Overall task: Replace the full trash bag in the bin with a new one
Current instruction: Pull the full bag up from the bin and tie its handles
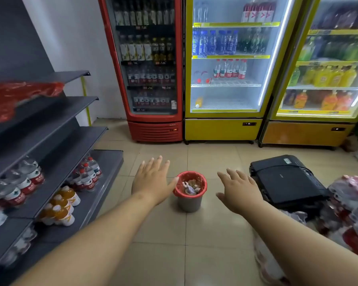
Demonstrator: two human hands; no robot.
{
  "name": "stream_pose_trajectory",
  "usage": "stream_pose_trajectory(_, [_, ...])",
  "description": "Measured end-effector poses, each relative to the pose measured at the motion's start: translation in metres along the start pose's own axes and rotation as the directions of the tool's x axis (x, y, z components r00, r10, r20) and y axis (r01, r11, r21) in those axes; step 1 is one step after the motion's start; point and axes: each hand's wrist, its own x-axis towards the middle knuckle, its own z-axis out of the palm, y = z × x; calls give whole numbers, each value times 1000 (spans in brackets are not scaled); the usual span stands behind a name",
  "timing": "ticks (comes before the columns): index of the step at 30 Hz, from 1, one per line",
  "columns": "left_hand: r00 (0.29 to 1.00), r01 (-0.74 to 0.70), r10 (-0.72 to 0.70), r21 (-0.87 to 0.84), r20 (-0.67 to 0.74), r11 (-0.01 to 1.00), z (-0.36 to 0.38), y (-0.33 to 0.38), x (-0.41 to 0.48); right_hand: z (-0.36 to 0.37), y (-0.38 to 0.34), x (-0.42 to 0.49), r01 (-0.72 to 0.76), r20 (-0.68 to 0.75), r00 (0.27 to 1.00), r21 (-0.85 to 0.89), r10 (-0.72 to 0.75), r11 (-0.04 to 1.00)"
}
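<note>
Both forearms reached forward and down from the bottom of the view, palms facing the floor. The left hand [153, 179] was spread flat, its fingers apart and holding nothing, with the thumb tip at or just touching the near-left rim of the red trash bag [203, 183]. The right hand [239, 189] was also splayed and empty, but a clear gap separated its fingers from the rim, so the left was nearer. The small grey bin [189, 202] stood upright on the tiled floor [159, 254] between the two hands, its long axis vertical, the bag folded over its lip and filled with litter. Beyond the right fingers lay a black printer [285, 178]. Farther left, a loose red bag [19, 96] rested on a grey shelf [56, 112], likely the replacement.
</note>
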Motion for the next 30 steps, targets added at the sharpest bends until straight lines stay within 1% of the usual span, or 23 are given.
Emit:
stream_pose_trajectory(4, [1000,3,-3,16,-17,1000,4,7,62,-8,14,64,13,35,999,-2,-13,1000])
stream_pose_trajectory(10, [998,53,-53,-11,-16,999,11,16,163,-27,33,168,70,26,997,-31,-70,997])
stream_pose_trajectory(14, [998,67,-67,-19,-14,998,17,12,210,-33,37,222,73,44,996,-27,-72,997])
stream_pose_trajectory(19, [998,68,-68,-26,1,997,24,-1,256,-27,27,268,77,64,995,-25,-75,997])
stream_pose_trajectory(24, [999,39,-38,-32,19,999,34,-28,312,-19,6,319,49,83,995,-9,-48,999])
stream_pose_trajectory(30, [997,-28,30,-37,68,999,58,-60,377,0,-13,383,-26,75,997,44,23,999])
